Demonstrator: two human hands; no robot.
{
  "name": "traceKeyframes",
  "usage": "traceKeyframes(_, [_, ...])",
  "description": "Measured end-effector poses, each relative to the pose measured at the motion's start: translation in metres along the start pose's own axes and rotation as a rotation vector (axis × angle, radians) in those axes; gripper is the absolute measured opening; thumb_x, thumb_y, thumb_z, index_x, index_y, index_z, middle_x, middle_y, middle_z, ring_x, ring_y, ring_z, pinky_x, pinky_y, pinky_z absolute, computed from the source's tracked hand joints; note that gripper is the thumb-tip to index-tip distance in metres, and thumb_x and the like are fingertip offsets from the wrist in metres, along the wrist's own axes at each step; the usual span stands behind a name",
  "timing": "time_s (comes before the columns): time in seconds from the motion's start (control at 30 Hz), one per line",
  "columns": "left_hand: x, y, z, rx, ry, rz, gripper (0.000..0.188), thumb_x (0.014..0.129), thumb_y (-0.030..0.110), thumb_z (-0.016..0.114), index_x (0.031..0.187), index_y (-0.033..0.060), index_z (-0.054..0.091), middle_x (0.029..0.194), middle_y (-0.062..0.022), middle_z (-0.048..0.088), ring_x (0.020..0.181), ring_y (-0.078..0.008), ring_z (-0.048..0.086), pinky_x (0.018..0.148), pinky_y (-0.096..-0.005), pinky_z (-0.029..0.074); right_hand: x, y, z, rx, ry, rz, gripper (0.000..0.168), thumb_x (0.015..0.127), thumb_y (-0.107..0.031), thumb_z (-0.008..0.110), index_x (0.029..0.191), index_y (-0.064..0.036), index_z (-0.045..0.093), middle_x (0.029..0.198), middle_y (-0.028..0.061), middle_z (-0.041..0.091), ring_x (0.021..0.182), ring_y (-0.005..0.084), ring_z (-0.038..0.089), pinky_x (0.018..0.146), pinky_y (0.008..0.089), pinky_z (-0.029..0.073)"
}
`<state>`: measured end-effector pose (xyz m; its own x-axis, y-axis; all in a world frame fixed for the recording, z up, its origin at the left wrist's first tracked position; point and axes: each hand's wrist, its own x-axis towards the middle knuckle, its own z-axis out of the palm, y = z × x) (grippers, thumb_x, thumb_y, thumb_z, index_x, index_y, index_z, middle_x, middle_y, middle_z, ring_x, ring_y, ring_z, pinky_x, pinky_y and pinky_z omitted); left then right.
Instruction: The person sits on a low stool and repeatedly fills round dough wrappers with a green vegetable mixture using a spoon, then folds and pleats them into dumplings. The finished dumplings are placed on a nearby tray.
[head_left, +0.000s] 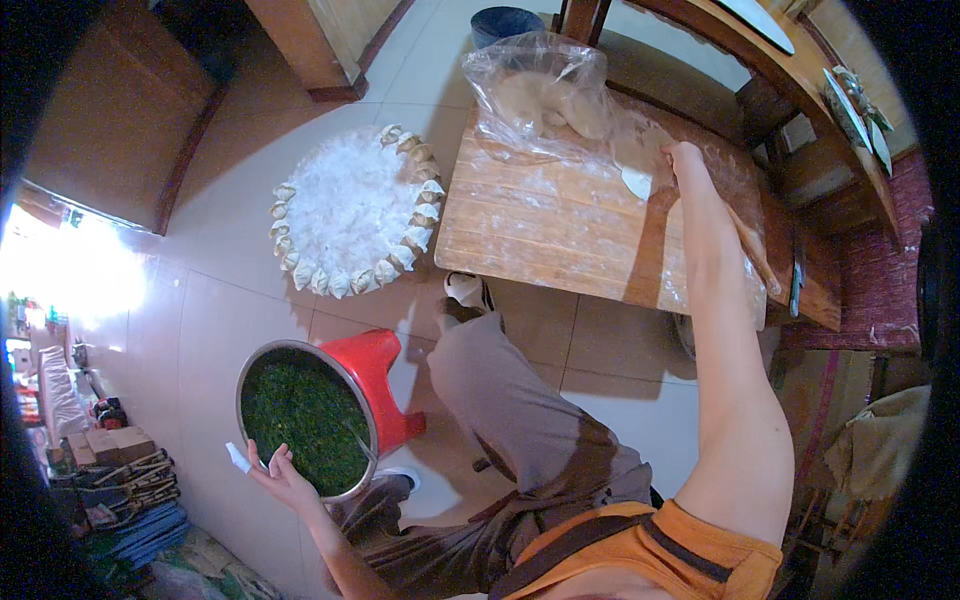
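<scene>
My right hand reaches over the floured wooden board, its fingertips at the edge of thin dough wrappers. Whether the fingers grip one is too small to tell. A wooden rolling pin lies partly behind my right forearm. Held over the near rim of a metal bowl, my left hand is empty with its fingers apart, and a white wrap covers one fingertip. Chopped green filling fills the bowl, with a utensil standing in it at the right side.
A red plastic stool is beside the bowl. Folded dumplings line the edge of a round floured tray. Dough in a clear plastic bag rests at the board's far side. A knife lies right of the board.
</scene>
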<state>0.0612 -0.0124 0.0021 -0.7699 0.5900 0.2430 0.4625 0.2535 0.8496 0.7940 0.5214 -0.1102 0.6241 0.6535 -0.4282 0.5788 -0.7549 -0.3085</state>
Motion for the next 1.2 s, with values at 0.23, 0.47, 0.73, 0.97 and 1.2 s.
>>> traceKeyframes(0.23, [-0.013, 0.008, 0.011, -0.013, -0.048, -0.007, 0.046, 0.089, -0.001, 0.044, 0.132, -0.0066, 0.029, 0.138, -0.0174, 0.041, 0.091, -0.0213, 0.060, 0.080, -0.0292, 0.049, -0.055, 0.013, -0.017, 1.303, 0.268, -0.260, 0.025, 0.078, -0.018, 0.066, 0.096, -0.001, 0.061, 0.092, 0.0111, 0.062, 0.083, 0.0294, 0.062, 0.070, 0.0427, 0.051])
traceKeyframes(0.47, [-0.011, -0.003, -0.011, -0.096, -0.090, -0.067, 0.034, 0.093, 0.006, 0.046, 0.125, -0.0046, 0.038, 0.130, -0.0157, 0.050, 0.094, -0.0190, 0.061, 0.082, -0.0294, 0.051, -0.147, -0.044, -0.015, 1.345, -0.806, -0.536, 0.019, 0.085, -0.005, 0.060, 0.103, -0.004, 0.057, 0.096, 0.0042, 0.064, 0.083, 0.0148, 0.064, 0.069, 0.0299, 0.055])
traceKeyframes(0.73, [-0.006, 0.023, 0.060, -0.723, -0.648, -0.343, 0.053, 0.100, 0.034, 0.041, 0.136, -0.0048, 0.038, 0.136, -0.0177, 0.047, 0.127, -0.0252, 0.045, 0.109, -0.0375, 0.032, -0.488, -0.137, 0.107, 0.902, -1.243, -0.796, 0.028, 0.085, -0.005, 0.064, 0.111, -0.006, 0.055, 0.103, 0.0036, 0.063, 0.095, 0.0142, 0.062, 0.082, 0.0317, 0.053])
traceKeyframes(0.97, [0.027, 0.017, 0.045, -1.491, -0.468, -0.487, 0.056, 0.097, 0.043, 0.042, 0.137, 0.0035, 0.037, 0.134, -0.0097, 0.049, 0.125, -0.0234, 0.045, 0.108, -0.0396, 0.032, -0.691, -0.130, 0.237, 0.724, -1.619, -0.680, 0.031, 0.084, -0.005, 0.063, 0.113, -0.001, 0.052, 0.103, 0.0051, 0.060, 0.093, 0.0141, 0.060, 0.083, 0.0298, 0.050])
traceKeyframes(1.2, [0.032, -0.043, -0.005, -1.248, -0.013, -0.670, 0.041, 0.099, 0.022, 0.036, 0.133, 0.0002, 0.042, 0.129, -0.0169, 0.053, 0.119, -0.0301, 0.053, 0.101, -0.0479, 0.042, -0.691, -0.128, 0.285, 0.086, -0.855, -1.743, 0.028, 0.076, -0.001, 0.065, 0.103, -0.006, 0.059, 0.090, 0.0115, 0.058, 0.085, 0.0240, 0.062, 0.074, 0.0350, 0.051])
